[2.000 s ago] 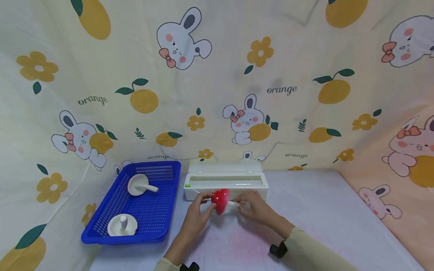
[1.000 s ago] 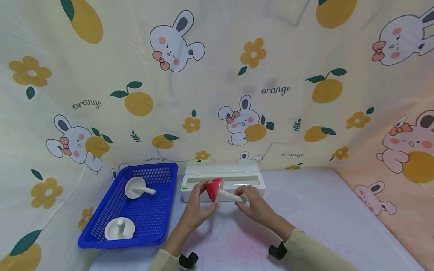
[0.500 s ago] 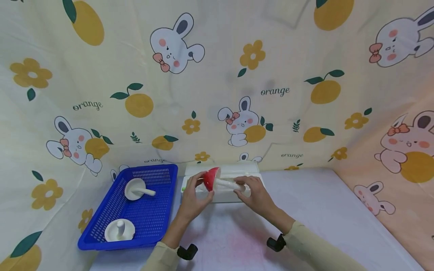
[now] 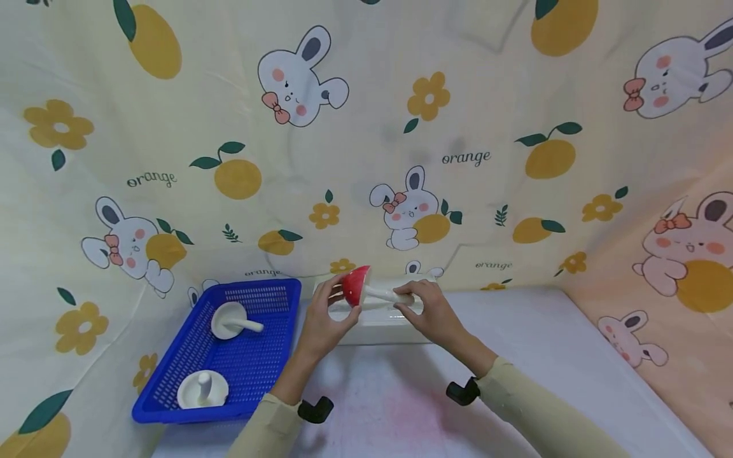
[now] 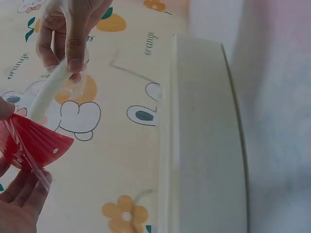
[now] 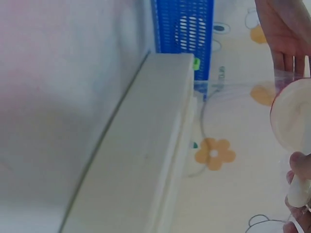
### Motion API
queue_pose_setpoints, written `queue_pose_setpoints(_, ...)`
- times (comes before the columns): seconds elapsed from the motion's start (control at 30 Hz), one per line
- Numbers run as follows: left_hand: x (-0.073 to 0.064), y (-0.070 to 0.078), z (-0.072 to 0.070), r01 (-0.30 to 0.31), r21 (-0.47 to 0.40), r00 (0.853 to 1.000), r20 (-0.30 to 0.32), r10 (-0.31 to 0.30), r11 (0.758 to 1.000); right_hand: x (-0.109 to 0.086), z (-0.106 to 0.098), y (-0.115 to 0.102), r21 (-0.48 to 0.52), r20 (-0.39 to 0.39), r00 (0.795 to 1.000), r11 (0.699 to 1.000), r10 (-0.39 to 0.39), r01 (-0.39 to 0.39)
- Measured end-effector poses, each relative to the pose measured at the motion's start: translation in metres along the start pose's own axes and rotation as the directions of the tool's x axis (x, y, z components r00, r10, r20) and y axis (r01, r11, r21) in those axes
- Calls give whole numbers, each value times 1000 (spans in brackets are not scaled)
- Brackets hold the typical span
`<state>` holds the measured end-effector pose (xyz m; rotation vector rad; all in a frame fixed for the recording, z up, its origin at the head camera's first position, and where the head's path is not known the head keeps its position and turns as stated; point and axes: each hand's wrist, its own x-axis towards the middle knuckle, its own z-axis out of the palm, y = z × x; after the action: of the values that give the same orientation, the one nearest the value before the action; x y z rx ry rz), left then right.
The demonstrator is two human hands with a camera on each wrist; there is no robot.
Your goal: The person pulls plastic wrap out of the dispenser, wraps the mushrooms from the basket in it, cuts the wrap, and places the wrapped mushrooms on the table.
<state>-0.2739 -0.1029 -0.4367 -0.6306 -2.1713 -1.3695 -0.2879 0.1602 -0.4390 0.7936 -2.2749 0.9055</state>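
Note:
A toy mushroom with a red white-dotted cap and a white stem is held in the air over a white dispenser box. My left hand grips the cap, and my right hand pinches the stem's end. In the left wrist view the cap and stem carry crinkled clear film, with right-hand fingers on the stem. The right wrist view shows the cap's pale underside above the box.
A blue mesh basket stands left of the box and holds two white mushrooms. A printed bunny-and-orange cloth hangs behind and at both sides. The white tabletop stretches to the right.
Both hands have raised the red mushroom from just above the table in front of the box to a spot over the box, turning the cap leftward and the stem toward the right hand.

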Motion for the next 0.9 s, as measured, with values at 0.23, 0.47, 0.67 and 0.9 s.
queue_pose_setpoints(0.23,7,9,0,-15,0,1000,-10,15,1000,5,-7,-3,4,-19,1000,1000,9,-9)
queue_pose_setpoints(0.47,15,16,-3,-33,4,999,-18,33,999,14,-13,-5,7,-32,999,1000,-16,16)
queue_pose_setpoints(0.67,23,21,-6,-43,4,999,-16,43,999,22,-19,-7,13,-43,998,999,-37,37)
queue_pose_setpoints(0.9,31,28,-10,-37,21,999,-15,37,999,33,-24,-6,-3,-34,998,999,-52,52)
